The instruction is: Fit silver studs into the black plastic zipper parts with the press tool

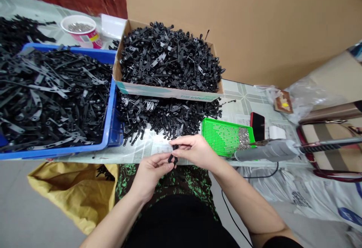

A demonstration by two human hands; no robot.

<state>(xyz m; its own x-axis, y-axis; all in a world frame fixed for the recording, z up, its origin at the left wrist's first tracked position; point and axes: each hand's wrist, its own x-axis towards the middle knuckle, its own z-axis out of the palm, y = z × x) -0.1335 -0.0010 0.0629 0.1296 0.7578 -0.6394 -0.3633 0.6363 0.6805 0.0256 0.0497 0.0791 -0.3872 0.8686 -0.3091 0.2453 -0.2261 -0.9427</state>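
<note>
My left hand (151, 172) and my right hand (195, 150) meet at the table's front edge, both pinching a small black plastic part (173, 158) between their fingertips. Just beyond them lies a loose heap of black plastic parts (169, 114) on the table. To the right of my right hand stands a green tray (226, 137) with small silver screws piled at its right side. A grey electric screwdriver (268, 151) lies in front of the tray, its tip pointing left.
A cardboard box (166, 89) heaped with black parts stands behind the loose heap. A blue crate (111, 127) of longer black strips fills the left. A cup of screws (82, 29) sits far left, a red-black phone (257, 125) right, a yellow sack (70, 191) below.
</note>
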